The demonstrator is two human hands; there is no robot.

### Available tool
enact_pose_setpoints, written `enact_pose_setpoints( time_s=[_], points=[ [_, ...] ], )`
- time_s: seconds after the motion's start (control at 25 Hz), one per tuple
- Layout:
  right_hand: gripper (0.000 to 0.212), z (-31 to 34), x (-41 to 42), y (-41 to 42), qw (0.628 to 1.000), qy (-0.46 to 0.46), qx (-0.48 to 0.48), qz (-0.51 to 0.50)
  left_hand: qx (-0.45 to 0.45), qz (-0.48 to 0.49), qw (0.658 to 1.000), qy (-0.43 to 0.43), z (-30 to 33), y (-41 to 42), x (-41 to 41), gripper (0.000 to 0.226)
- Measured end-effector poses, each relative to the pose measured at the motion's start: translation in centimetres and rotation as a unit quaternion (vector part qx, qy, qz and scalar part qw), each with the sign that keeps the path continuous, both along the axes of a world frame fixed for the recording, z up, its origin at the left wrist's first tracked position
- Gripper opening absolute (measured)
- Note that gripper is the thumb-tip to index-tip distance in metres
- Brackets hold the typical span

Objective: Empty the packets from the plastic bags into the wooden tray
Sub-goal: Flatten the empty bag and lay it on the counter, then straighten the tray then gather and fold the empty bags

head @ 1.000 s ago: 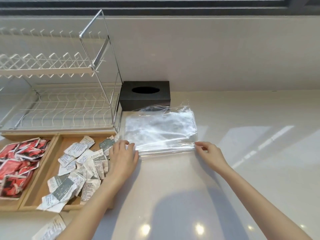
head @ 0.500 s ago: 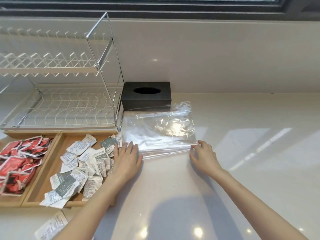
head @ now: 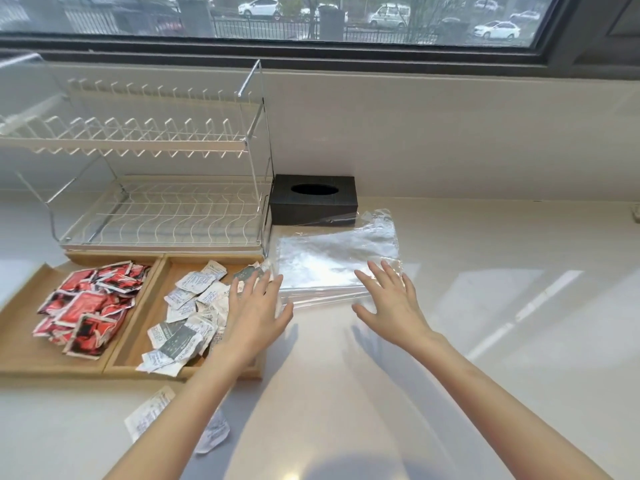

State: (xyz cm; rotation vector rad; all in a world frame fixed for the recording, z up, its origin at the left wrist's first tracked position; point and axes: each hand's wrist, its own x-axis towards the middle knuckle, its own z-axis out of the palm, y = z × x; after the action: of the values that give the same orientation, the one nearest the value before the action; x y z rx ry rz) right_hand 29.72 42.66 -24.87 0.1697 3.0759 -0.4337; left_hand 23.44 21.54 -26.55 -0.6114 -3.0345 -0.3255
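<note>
The plastic bags (head: 337, 263) lie flat and empty on the desk (head: 485, 323), just right of the wooden tray (head: 138, 355) that holds the packets (head: 188, 317). The left hand (head: 254, 306) and right hand (head: 393, 299) hover at the bags' near edge, fingers spread straight, gripping nothing. The film looks thin, limp and slippery; pinching an edge would likely hold best.
</note>
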Motion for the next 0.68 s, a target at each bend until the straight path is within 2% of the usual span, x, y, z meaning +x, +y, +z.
enact_pose_setpoints(
  time_s=[0.12, 0.4, 0.56, 0.68],
  points=[
    [0.059, 0.3, 0.8, -3.0, 1.000, -0.003, -0.030, 0.004, 0.017, 0.011, 1.000, -0.008, 0.6, -2.7, 1.3, 0.092],
    [0.056, -0.2, 2.9, -11.4, 0.989, 0.012, -0.143, 0.025, 0.045, 0.016, 0.998, -0.032, 0.6, -10.5, 4.1, 0.086],
    [0.043, -1.0, 4.5, -16.3, 0.978, 0.045, -0.203, 0.017, 0.085, 0.003, 0.996, -0.023, -0.7, -14.7, 6.0, 0.070],
    [0.036, -2.3, 5.5, -19.6, 0.975, 0.035, -0.220, 0.004, 0.121, 0.019, 0.992, -0.010, -1.6, -16.9, 7.5, 0.055]
  ],
)
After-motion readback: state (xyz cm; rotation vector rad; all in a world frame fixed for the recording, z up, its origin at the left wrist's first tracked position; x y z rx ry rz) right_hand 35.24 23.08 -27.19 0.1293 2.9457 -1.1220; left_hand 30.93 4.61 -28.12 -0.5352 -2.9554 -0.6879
